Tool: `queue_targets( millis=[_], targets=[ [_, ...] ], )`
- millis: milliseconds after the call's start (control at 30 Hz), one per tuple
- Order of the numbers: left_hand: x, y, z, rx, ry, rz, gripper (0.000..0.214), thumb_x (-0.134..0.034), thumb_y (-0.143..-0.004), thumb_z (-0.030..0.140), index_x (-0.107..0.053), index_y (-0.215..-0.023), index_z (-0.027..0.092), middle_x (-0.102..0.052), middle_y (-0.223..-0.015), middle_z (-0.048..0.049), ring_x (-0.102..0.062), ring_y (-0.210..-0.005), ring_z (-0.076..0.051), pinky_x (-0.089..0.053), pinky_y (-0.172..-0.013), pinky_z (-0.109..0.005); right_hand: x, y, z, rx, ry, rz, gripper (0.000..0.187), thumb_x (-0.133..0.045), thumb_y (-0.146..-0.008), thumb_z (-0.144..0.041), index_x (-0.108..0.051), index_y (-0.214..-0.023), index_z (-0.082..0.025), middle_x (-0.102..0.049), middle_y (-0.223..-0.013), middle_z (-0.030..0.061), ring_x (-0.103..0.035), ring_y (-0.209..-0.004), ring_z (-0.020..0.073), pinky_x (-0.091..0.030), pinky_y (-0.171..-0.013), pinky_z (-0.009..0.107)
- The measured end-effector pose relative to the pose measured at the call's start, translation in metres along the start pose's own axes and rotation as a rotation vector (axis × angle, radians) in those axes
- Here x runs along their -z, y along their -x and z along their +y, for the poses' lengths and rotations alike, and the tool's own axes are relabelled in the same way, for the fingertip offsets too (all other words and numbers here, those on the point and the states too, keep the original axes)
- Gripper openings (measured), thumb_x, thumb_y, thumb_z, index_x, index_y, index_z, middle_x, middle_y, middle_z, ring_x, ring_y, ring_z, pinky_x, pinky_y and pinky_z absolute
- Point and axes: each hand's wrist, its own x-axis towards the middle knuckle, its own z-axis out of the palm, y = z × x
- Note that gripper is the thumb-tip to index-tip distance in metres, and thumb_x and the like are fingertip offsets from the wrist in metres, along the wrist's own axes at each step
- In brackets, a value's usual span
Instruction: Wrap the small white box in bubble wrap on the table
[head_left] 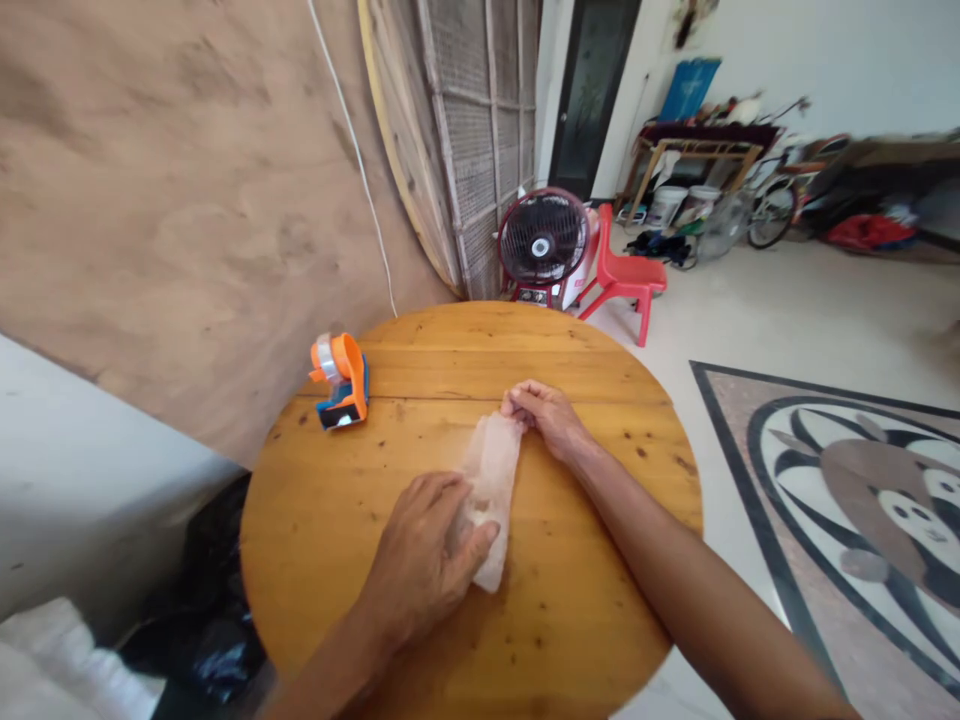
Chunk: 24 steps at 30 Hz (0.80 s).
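On the round wooden table (pixel 570 620) lies a long, whitish, translucent plastic wrap (pixel 495 465), like bubble wrap or a bag folded into a strip. A small pale patch shows near its middle; I cannot tell what it is. My right hand (pixel 546 415) pinches the strip's far end between thumb and fingers. Across the near left part rests my left hand (pixel 427 540), thumb spread from the fingers and touching the wrap. An orange and blue tape dispenser (pixel 342 385) with a roll of clear tape stands at the table's far left, apart from both hands.
A brown wall panel (pixel 187 180) borders the table on the left. Beyond the far edge stand a fan (pixel 541 240) and a red plastic chair (pixel 626 270). Black bags (pixel 214 640) lie low at the left. A panda-patterned floor inlay (pixel 862 480) is on the right.
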Motion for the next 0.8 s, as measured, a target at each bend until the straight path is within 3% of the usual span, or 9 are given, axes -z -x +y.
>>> queue_targets(
  millis=[100, 267, 433, 633, 800],
  targets=[
    [-0.004, -0.002, 0.002, 0.018, -0.006, -0.018, 0.027, -0.053, -0.086, 0.037, -0.066, -0.096, 0.016, -0.065, -0.105, -0.0136, -0.06, -0.099, -0.028, -0.052, -0.086, -0.047, 0.0, 0.0, 0.0, 0.007, 0.018, 0.002, 0.03, -0.067, -0.071, -0.045, -0.059, -0.066, -0.017, -0.063, -0.063, -0.0001, -0.049, -0.05, 0.0086, -0.034, -0.047, 0.022],
    [-0.007, -0.007, 0.013, -0.082, 0.06, -0.059, 0.019, -0.054, -0.082, 0.027, -0.066, -0.094, 0.019, -0.068, -0.1, -0.011, -0.062, -0.095, -0.027, -0.052, -0.083, -0.045, 0.001, 0.0, 0.001, 0.02, 0.049, 0.027, 0.029, -0.065, -0.073, -0.045, -0.059, -0.065, -0.017, -0.063, -0.063, 0.0001, -0.048, -0.049, 0.008, -0.033, -0.045, 0.021],
    [-0.014, -0.009, 0.024, -0.216, 0.071, -0.153, 0.028, -0.056, -0.078, 0.022, -0.062, -0.105, 0.022, -0.069, -0.107, -0.0075, -0.063, -0.099, -0.026, -0.042, -0.1, -0.052, 0.004, 0.0, 0.002, 0.026, 0.073, 0.038, 0.03, -0.064, -0.072, -0.046, -0.059, -0.066, -0.017, -0.064, -0.064, 0.0006, -0.05, -0.049, 0.008, -0.035, -0.044, 0.02],
    [-0.013, -0.01, 0.036, -0.198, 0.052, -0.353, 0.035, -0.062, -0.08, 0.032, -0.057, -0.115, 0.026, -0.064, -0.118, -0.0039, -0.058, -0.109, -0.027, -0.029, -0.108, -0.054, 0.003, 0.003, 0.006, 0.02, 0.098, 0.046, 0.031, -0.068, -0.069, -0.047, -0.061, -0.068, -0.017, -0.066, -0.066, 0.0011, -0.053, -0.053, 0.0093, -0.038, -0.048, 0.021],
    [-0.004, -0.014, 0.04, -0.21, -0.017, -0.398, 0.042, -0.066, -0.078, 0.043, -0.057, -0.114, 0.024, -0.061, -0.119, -0.0058, -0.052, -0.114, -0.029, -0.026, -0.108, -0.052, 0.012, 0.004, -0.007, 0.052, 0.145, 0.133, 0.028, -0.072, -0.068, -0.044, -0.064, -0.073, -0.017, -0.069, -0.077, 0.0024, -0.059, -0.07, 0.0132, -0.041, -0.058, 0.023]
  ],
)
